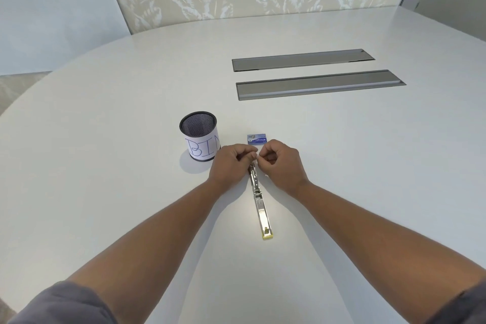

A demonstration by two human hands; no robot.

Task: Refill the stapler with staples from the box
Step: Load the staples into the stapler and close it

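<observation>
Leaf-patterned wall behind, pale round table (342,166) below, with 2 grey recessed metal strips (315,73) at 1 o'clock, well apart from the work.

At centre: long chrome stapler with a yellow tip (259,202), flipped open flat, long axis running from 6 o'clock (yellow end, near the body) to 12 o'clock (far end, under the fingers). Both hands at that far end, equally near: left hand (231,163) just left of the axis, right hand (280,162) just right. Fingers of both curled, fingertips meeting over the stapler's far end, apparently pinching something small and pale between them; probably a strip of staples, though too small to tell for sure.

Small blue cardboard staple box (257,138) just beyond the knuckles at 12 o'clock, partly hidden, not touching the stapler as far as visible. Black mesh cup wrapped in white paper lettered "BIN" (200,137) at 10 o'clock, just beside the left hand, apart from it.

Likely step: lining up staples with the open channel. Needs alignment along the 6–12 axis. Nothing blocking; cup close enough to be nudged by the left wrist.
</observation>
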